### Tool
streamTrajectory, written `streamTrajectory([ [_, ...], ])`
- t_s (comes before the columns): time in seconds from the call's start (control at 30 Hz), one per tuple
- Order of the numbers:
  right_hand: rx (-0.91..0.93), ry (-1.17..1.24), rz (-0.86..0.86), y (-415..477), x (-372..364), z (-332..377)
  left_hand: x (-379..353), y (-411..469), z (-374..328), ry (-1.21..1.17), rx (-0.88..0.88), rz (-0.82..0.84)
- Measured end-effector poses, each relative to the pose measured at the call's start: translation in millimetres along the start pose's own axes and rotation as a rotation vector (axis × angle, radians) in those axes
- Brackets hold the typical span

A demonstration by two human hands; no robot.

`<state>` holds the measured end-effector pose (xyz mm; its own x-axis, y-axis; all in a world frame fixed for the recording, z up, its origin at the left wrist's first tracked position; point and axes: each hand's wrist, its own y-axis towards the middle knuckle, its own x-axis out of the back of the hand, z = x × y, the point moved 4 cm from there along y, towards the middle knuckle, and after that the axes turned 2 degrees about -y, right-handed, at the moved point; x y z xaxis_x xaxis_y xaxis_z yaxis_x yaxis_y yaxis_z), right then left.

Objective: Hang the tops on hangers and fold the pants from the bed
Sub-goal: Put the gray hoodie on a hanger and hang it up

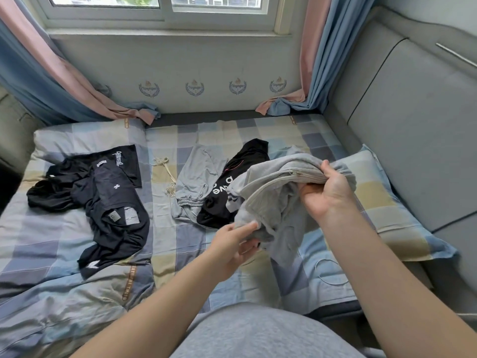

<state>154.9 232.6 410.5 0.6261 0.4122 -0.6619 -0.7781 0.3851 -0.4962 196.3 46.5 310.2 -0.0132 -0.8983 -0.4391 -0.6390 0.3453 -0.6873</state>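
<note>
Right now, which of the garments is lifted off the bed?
The grey zip-up top, held in the left hand and right hand; the black pile, light grey pants and black printed top lie on the bed.

My R grip is bunched round the grey zip top, fingers curled over the fabric right by the zip's end, top held up off the bed. My L grip is lower, pinching a hanging fold of the same top btwn thumb & fingers. Behind it lies a black top w/ white lettering, partly covered, touching the light grey pants on its left, waistband toward me. Beige cord just beside the pants. Far left: crumpled heap of black clothes, labels showing. Checked pillow at right, by the grey padded headboard. Pink & blue curtains pool at the bed's far edge, below the window.
</note>
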Motion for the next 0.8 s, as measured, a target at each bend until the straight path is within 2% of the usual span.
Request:
streamTrajectory([
  [0.1,-0.032,-0.014,0.009,1,6,-7,21,11,-9,0.049,-0.055,-0.193],
  [0.23,-0.080,-0.082,-0.036,3,23,-17,47,9,-45,-0.096,-0.178,-0.398],
  [0.33,-0.191,-0.224,-0.113,4,51,-38,55,1,-83,-0.164,-0.349,-0.358],
  [0.4,-0.355,-0.373,-0.132,-3,75,-59,50,-12,-105,-0.186,-0.461,-0.293],
  [0.5,-0.688,-0.857,0.137,-22,100,-83,35,-29,-122,-0.084,-0.529,-0.198],
  [0.53,-0.743,-0.972,0.229,-28,101,-87,29,-32,-122,-0.021,-0.522,-0.179],
  [0.57,-0.729,-1.048,0.286,-30,98,-88,24,-35,-121,0.039,-0.512,-0.162],
  [0.6,-0.629,-1.116,0.310,-28,91,-86,20,-37,-118,0.097,-0.506,-0.147],
  [0.67,-0.245,-1.309,0.336,-22,70,-76,13,-40,-113,0.218,-0.519,-0.123],
  [0.73,0.136,-1.494,0.462,-22,44,-67,9,-42,-111,0.332,-0.535,-0.084],
  [0.8,0.307,-1.613,0.631,-25,27,-68,6,-46,-113,0.427,-0.534,-0.025],
])
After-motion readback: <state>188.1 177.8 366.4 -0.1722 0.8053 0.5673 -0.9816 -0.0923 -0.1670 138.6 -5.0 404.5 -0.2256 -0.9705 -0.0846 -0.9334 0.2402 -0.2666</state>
